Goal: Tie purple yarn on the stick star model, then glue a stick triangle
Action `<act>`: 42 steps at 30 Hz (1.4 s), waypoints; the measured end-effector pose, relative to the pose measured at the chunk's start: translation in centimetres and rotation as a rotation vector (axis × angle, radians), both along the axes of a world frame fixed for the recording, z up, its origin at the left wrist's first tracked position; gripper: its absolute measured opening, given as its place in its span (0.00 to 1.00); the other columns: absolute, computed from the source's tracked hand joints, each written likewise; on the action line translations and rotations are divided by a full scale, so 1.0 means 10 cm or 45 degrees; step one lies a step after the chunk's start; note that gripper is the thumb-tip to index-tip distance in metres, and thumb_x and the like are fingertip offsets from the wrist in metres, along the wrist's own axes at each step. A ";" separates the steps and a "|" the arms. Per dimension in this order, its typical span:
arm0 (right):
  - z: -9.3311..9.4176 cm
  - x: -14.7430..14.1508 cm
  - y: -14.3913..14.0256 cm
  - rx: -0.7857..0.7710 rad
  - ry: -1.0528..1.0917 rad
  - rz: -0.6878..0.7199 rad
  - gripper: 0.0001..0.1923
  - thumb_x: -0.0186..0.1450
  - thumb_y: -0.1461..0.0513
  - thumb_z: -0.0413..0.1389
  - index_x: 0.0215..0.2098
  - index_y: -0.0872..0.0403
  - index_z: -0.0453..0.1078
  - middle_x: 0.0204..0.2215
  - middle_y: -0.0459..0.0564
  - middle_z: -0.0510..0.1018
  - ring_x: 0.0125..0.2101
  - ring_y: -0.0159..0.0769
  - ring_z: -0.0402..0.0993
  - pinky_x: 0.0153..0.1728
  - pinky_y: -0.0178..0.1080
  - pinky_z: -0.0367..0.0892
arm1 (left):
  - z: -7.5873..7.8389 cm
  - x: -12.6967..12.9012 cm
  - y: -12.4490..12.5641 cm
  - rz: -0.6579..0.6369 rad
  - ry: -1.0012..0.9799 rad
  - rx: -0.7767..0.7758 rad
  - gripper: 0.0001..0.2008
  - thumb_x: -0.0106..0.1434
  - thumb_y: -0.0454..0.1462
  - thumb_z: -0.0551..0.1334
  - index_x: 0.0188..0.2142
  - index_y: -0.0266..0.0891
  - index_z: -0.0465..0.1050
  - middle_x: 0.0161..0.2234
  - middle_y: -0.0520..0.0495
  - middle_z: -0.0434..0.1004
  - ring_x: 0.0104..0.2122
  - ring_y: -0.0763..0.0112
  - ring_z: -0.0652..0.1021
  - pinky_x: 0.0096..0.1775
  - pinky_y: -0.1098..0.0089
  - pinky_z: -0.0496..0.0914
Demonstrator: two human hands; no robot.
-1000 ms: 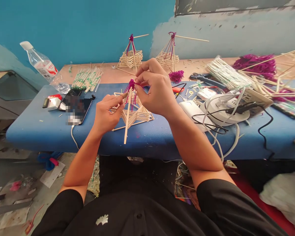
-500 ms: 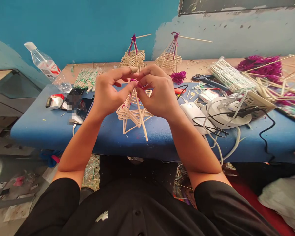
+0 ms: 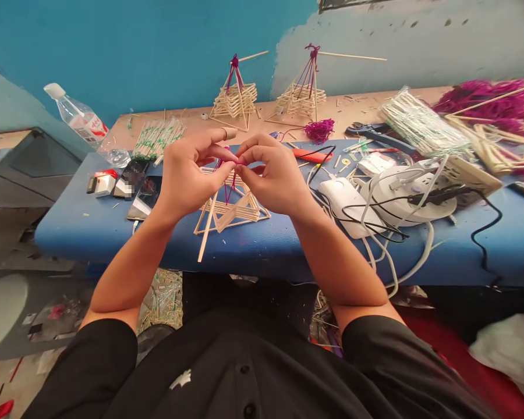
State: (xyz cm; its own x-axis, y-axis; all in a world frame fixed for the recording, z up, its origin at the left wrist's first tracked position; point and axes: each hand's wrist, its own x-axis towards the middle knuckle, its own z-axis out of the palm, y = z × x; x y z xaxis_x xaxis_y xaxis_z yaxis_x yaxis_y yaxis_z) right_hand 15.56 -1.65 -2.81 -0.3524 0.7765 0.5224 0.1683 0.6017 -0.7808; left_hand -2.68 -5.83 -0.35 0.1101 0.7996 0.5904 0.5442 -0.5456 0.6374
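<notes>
The person wears a black short-sleeved shirt with dark buttons down the front and a small white emblem on the chest. Both forearms are bare, and the left hand has a pale band around one fingertip.

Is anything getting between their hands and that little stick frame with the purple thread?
Nothing visible. Both the left hand and right hand pinch the purple thread directly above the stick frame.
</notes>
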 end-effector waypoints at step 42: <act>-0.07 0.04 0.05 -0.349 0.172 0.085 0.03 0.57 0.65 0.63 0.26 0.55 0.78 0.39 0.52 0.81 0.38 0.34 0.78 0.41 0.41 0.76 | 0.33 0.16 -0.08 0.208 0.863 -0.006 0.20 0.67 0.33 0.66 0.57 0.48 0.82 0.34 0.44 0.78 0.46 0.53 0.78 0.54 0.51 0.71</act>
